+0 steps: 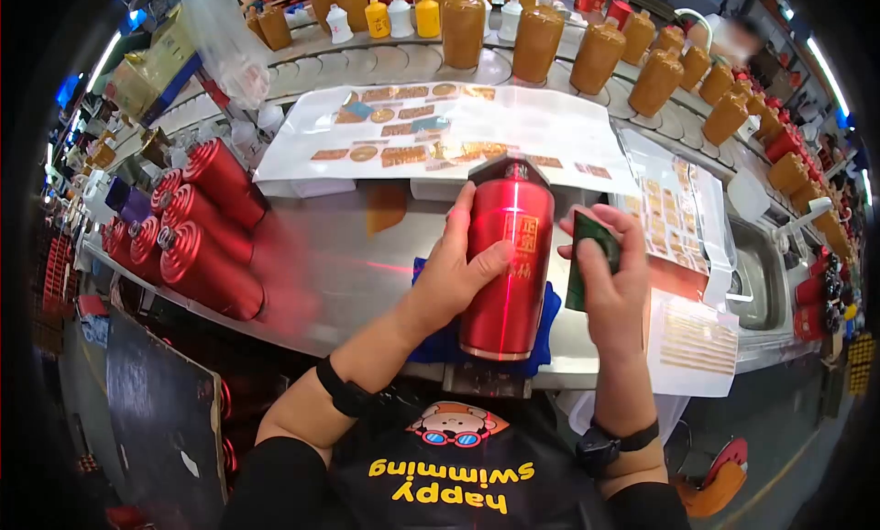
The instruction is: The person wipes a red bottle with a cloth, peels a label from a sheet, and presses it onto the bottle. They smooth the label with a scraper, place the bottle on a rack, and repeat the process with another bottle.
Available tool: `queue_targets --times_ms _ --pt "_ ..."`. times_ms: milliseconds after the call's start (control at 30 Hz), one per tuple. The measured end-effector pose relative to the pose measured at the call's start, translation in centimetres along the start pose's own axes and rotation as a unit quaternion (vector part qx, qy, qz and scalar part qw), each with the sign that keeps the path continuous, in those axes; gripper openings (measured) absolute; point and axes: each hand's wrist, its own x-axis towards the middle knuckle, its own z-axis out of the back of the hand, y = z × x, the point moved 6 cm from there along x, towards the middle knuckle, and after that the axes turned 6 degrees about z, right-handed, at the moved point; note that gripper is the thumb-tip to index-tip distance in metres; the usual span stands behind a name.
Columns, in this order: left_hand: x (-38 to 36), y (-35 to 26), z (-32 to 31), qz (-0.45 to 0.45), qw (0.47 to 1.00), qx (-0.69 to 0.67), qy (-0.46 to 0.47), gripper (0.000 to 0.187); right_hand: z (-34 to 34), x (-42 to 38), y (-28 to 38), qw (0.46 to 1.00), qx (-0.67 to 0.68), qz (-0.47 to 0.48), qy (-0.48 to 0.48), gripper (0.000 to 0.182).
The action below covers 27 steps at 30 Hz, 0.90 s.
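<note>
A shiny red bottle (pixel 509 305) with gold characters lies on a blue cloth (pixel 548 324), its neck pointing away from me. My left hand (pixel 447 275) is wrapped round its left side, with the thumb on the front near the characters. A red laser line runs along the bottle. Just to the right, my right hand (pixel 612 271) pinches a flat dark green piece (pixel 577 278), held apart from the bottle; its kind I cannot make out. Beyond the bottle lies a white sheet (pixel 307 131) with gold and brown label pieces.
Several red bottles (pixel 215 255) lie stacked on the left of the metal table (pixel 367 287). A curved conveyor (pixel 367 67) carries brown bottles (pixel 538 44) at the back. More gold labels (pixel 667 200) and a sink (pixel 761 273) are at the right.
</note>
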Motion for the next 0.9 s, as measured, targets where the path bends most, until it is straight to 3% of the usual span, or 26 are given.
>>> queue_targets --times_ms 67,100,133,200,900 --pt "-0.3 -0.1 -0.1 -0.011 1.0 0.012 0.003 0.098 1.0 -1.2 0.9 0.997 -0.066 -0.027 0.018 0.03" --pt "-0.4 -0.2 -0.3 -0.016 1.0 0.004 0.002 0.098 0.2 -2.2 1.4 0.993 0.022 -0.113 0.036 0.029" --pt "-0.4 -0.1 -0.3 -0.016 1.0 0.01 -0.002 0.098 -0.3 -2.9 1.9 0.994 -0.007 -0.097 0.045 0.028" --pt "-0.3 0.0 -0.2 -0.016 1.0 0.02 -0.006 0.099 -0.4 -4.7 0.9 0.985 -0.004 -0.16 0.065 0.026" --pt "-0.2 0.1 -0.2 -0.041 0.998 0.044 -0.022 0.098 -1.6 -6.2 0.2 0.989 -0.09 -0.11 0.034 0.022"
